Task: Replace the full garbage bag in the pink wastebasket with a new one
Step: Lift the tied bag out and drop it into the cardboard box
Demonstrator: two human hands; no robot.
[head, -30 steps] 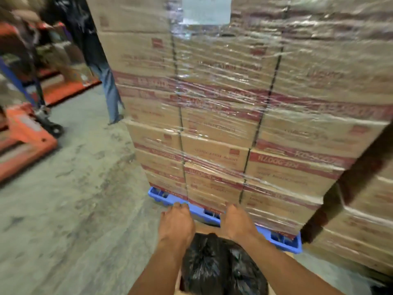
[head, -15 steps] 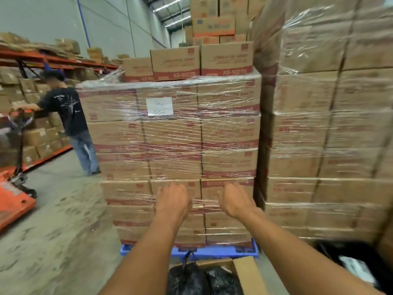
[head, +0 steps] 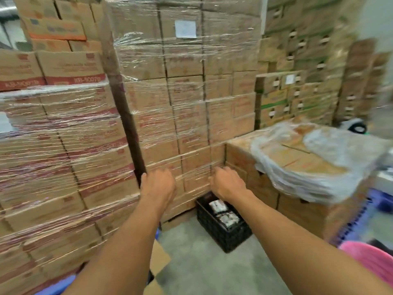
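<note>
The pink wastebasket point(head: 371, 262) shows only as a curved rim at the lower right, partly behind my right forearm. No garbage bag is in view. My left hand point(head: 158, 186) and my right hand point(head: 228, 184) are stretched out in front of me at chest height, backs up, fingers loosely curled and apart, with nothing in them. Both hang in front of the wrapped cartons, well up and left of the wastebasket.
Shrink-wrapped pallets of cartons point(head: 180, 103) wall off the left and front. A black crate point(head: 223, 226) with packets stands on the floor ahead. A low carton stack point(head: 297, 162) under loose plastic film sits to the right. A cardboard flap point(head: 158, 258) lies below my left arm.
The view has swung right. The black bag in its cardboard box has dropped out of sight, and the pink wastebasket and black crate have come into view. My hands have lifted off the bag.
</note>
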